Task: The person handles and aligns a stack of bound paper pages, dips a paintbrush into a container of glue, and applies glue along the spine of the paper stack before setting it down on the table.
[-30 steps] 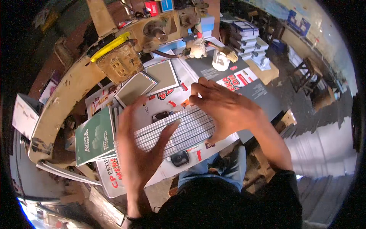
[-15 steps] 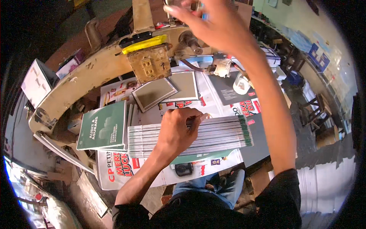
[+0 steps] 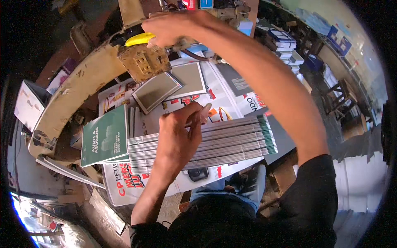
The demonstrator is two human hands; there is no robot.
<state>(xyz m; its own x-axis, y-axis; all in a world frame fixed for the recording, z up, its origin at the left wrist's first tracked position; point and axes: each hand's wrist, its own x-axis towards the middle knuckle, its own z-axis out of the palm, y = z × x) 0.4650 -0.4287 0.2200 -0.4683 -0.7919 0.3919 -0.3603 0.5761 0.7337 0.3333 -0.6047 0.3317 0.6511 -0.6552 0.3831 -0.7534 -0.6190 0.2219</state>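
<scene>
My left hand presses flat, fingers apart, on the stacked booklets mid-frame; my right hand grips the yellow lever at the top.

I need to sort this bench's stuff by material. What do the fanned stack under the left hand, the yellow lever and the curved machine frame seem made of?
The fanned stack under the left hand looks like paper: thin booklets with grey spines and green ends. The yellow lever at the right hand looks like glossy plastic or paint. The curved machine frame seems metal under worn, chipped beige paint.
</scene>
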